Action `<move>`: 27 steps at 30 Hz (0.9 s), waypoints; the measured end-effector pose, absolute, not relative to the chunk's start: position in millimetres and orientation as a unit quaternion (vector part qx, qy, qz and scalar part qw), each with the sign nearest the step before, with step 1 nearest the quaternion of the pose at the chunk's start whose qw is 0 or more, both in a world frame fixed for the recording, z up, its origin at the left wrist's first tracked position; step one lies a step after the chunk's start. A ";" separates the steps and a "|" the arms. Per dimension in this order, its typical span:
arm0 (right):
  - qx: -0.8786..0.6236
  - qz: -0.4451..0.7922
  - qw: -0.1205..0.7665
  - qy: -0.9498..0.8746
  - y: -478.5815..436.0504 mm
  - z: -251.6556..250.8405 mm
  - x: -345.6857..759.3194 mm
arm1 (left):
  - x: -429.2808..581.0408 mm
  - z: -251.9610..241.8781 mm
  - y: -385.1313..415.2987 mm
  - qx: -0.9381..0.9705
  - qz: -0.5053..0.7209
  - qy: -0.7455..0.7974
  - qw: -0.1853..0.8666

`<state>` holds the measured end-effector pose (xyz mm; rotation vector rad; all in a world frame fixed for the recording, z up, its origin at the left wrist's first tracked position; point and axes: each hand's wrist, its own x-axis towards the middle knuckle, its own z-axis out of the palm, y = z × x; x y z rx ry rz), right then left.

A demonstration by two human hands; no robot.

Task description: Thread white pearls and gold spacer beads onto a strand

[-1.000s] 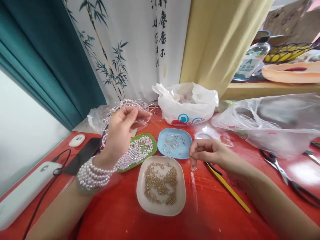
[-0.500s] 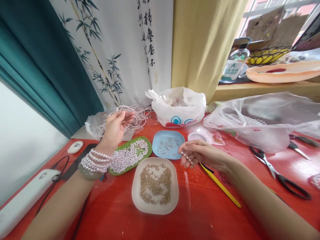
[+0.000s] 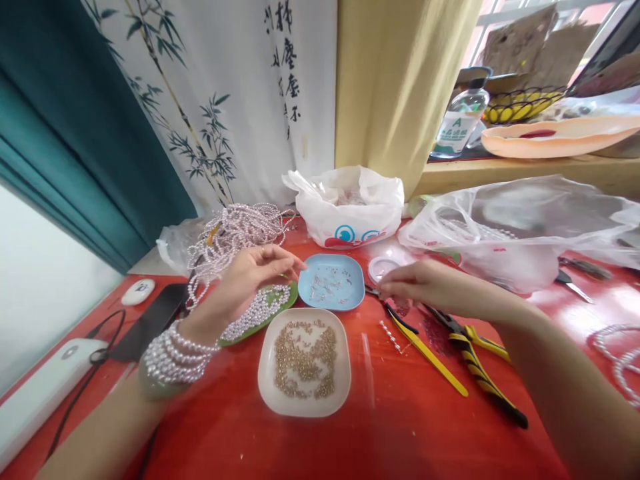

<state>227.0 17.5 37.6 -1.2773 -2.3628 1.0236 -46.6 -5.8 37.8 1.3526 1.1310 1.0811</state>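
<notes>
My left hand (image 3: 260, 273) is over the far end of a green tray (image 3: 295, 293) of pale pearl beads (image 3: 263, 310), thumb and fingertips pinched by the blue tray's left edge. Anything held there is too small to make out. The blue tray (image 3: 360, 277) has small metal pins in it. To its right, my right hand (image 3: 423, 287) is closed, fingertips down beside the dark tip of a yellow-and-black handled tool (image 3: 433, 363). Whether it grips that tool is hidden. A short beaded piece (image 3: 390, 335) lies on the red table. Pearl strands (image 3: 173, 350) circle my left wrist.
A cream tray (image 3: 305, 408) of gold beads stands in front. Yellow-and-black pliers (image 3: 475, 360) lie under my right forearm. Pearl strands (image 3: 240, 227) are heaped at the back left. Behind stand a white bag (image 3: 350, 213) and a clear plastic bag (image 3: 525, 233). A phone (image 3: 150, 323) lies left.
The short beaded piece has left my right hand and lies on the table. My right hand has moved slightly right and up. My left hand has come right and down from the pearl heap.
</notes>
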 end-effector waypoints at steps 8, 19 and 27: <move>-0.421 0.498 0.269 -0.709 -12.1 39.9 168.5 | -10.8 37.6 -21.6 0.699 0.425 0.406 0.406; -0.422 0.302 0.287 -0.805 -10.2 12.3 154.1 | -34.0 23.6 -8.5 0.749 0.363 0.457 0.314; -0.458 0.386 0.333 -0.728 -21.4 -27.4 140.1 | -43.4 0.3 -5.9 0.850 0.106 0.444 0.263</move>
